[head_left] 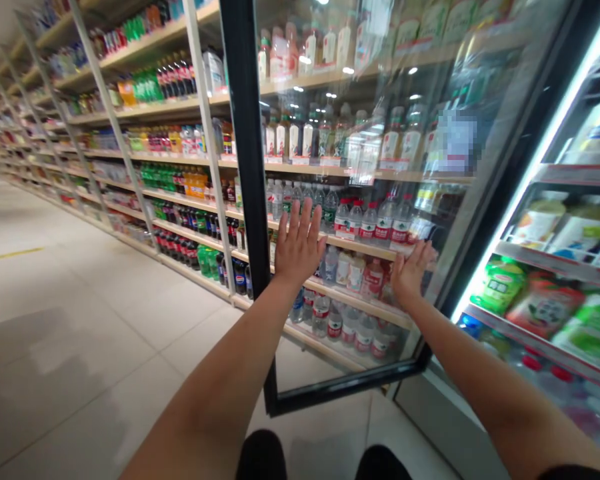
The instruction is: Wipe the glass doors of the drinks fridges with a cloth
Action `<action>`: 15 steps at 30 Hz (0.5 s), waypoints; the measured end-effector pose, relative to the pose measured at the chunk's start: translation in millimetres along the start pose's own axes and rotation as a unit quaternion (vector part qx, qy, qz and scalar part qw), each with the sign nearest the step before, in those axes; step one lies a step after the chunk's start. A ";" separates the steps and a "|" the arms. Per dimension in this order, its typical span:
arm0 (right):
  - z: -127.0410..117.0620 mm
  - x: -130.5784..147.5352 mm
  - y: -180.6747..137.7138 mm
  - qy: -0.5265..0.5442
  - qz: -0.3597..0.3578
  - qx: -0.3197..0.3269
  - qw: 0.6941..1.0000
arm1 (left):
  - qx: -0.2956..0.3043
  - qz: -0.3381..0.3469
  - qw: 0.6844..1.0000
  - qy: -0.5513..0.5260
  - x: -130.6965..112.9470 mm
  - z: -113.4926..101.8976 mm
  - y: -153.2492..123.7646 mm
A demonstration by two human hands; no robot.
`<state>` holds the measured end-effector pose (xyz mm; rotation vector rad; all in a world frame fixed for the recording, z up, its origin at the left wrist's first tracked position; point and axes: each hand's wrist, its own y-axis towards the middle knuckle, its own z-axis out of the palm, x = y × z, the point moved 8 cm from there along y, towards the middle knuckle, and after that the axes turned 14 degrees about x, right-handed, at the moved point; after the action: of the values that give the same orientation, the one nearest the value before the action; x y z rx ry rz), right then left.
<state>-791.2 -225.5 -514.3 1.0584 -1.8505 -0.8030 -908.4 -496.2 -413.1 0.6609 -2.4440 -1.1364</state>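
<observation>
A black-framed glass cooler door (243, 200) stands swung open in front of me. My left hand (299, 243) lies flat on the glass with its fingers spread and holds nothing. My right hand (411, 270) is also open, its palm pressed against the glass nearer the hinge side. Through the pane I see water bottles with red labels (375, 223) on wooden shelves behind it.
The lit cooler interior (550, 267) at the right holds green pouches and cartons on shelves. Long wooden shelves of drinks (175, 180) run away along the aisle to the left. The pale tiled floor (80, 320) spreads out at the left. My dark shoes show at the bottom edge.
</observation>
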 end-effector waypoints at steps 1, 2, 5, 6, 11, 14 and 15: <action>-4.0 6.1 10.7 -0.004 -0.011 0.001 1.000 | -0.001 0.000 1.000 0.002 0.0 0.0 -0.1; -6.0 12.6 16.4 -0.009 -0.023 0.005 1.000 | -0.003 0.001 1.000 0.005 -0.1 0.0 -0.3; 4.4 35.7 -3.7 -0.034 -0.092 0.032 0.995 | -0.009 0.006 1.000 0.015 -0.9 0.1 -0.9; 13.0 44.1 -19.6 -0.041 -0.126 0.051 0.990 | -0.011 0.007 1.000 0.018 -1.0 -0.1 -1.2; 39.1 73.8 -59.5 -0.041 -0.176 0.117 0.977 | -0.014 0.010 1.000 0.024 -1.2 -0.2 -2.3; 27.8 97.4 -32.2 -0.033 -0.175 0.097 0.979 | -0.014 0.008 1.000 0.026 -0.8 0.0 -2.4; 24.0 105.2 -24.1 -0.030 -0.174 0.088 0.980 | -0.016 0.008 0.999 0.027 -0.9 -0.2 -2.5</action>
<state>-834.8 -326.9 -508.3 1.5147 -1.8372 -0.8898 -906.9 -497.2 -415.1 0.6519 -2.3776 -1.1349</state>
